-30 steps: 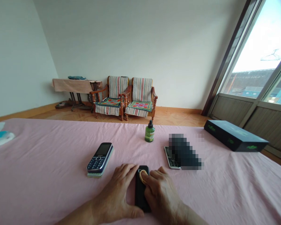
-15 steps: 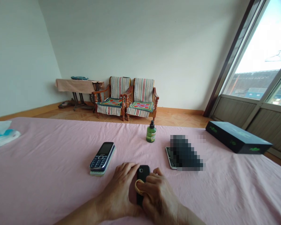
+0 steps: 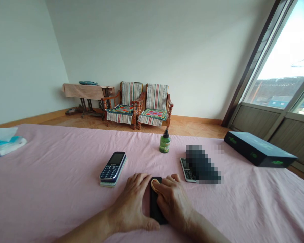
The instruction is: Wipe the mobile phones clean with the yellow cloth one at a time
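the left hand (image 3: 131, 206) lies flat on the smooth pink cotton sheet (image 3: 53, 179) that covers the table, its fingers spread and its thumb tucked along the near end of a slim black rectangular phone (image 3: 155, 211). the palm braces the phone's left edge without closing round it. the phone lies face down or dark, its glossy slab pointing away from the person, between the two hands at the near middle of the sheet.

the right hand (image 3: 172, 202) is curled over the phone's right side, its fingertips pinched on a small pale yellow pad of soft cloth (image 3: 154, 184) pressed to the phone's far end. the pad is mostly hidden by the fingers, so its exact shape is hard to tell; it looks folded or bunched.

just left of the left hand's fingers, a dark blue keypad phone with rounded corners (image 3: 113, 164) rests on top of a thin pale green flat thing, both lying at a slant. beyond the right hand stands a small round green plastic bottle with a black spray cap (image 3: 165, 143), upright. to its right a silver-edged keypad phone (image 3: 187, 169) lies partly under a blurred dark patch. farther right a long flat black cardboard box with green markings (image 3: 258, 153) lies near the sheet's edge. at the far left edge sits a white and blue soft pack of tissues (image 3: 3, 143).

across the wooden floor two carved wooden armchairs with striped cloth covers (image 3: 139, 106) stand side by side against the plain wall.
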`<state>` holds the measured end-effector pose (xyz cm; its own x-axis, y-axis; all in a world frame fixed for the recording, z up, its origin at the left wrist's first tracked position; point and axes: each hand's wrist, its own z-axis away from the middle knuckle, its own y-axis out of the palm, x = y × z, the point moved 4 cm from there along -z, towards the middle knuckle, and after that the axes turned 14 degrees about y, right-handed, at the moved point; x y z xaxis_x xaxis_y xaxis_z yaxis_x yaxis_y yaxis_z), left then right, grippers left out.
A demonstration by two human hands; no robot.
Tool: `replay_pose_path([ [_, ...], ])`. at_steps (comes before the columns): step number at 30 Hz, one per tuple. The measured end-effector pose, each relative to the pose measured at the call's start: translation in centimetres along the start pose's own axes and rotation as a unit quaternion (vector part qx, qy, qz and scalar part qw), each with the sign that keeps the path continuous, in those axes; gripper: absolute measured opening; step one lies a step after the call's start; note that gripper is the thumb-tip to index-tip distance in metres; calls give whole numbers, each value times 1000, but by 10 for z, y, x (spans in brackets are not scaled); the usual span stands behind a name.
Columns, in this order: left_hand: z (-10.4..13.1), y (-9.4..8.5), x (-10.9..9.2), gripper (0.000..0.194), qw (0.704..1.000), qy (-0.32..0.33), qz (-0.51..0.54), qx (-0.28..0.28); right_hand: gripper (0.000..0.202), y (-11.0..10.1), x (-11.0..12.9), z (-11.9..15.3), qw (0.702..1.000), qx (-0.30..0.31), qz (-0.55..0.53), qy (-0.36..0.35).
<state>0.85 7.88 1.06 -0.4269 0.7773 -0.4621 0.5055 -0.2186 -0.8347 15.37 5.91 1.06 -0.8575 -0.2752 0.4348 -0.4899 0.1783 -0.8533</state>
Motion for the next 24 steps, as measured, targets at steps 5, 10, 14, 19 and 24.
replay_pose_path([
  [5, -1, 1, 1, 102, 1000, -6, 0, 7, 32, -3, -2, -4, 1000, -8, 7, 28],
  [10, -1, 1, 2, 98, 1000, -1, -4, 5, 27, -7, 2, -2, 1000, 17, -4, -8],
  [14, -1, 1, 2, 99, 1000, 0, -14, 1, 23, -11, 10, 10, 996, 58, -33, -60],
  [19, -2, 1, -2, 94, 999, 14, -24, -22, 15, -21, 17, 25, 985, 128, -62, -101],
  [24, -2, 0, -2, 95, 999, 16, -25, -25, 20, -20, 14, 25, 982, 139, -98, -87],
])
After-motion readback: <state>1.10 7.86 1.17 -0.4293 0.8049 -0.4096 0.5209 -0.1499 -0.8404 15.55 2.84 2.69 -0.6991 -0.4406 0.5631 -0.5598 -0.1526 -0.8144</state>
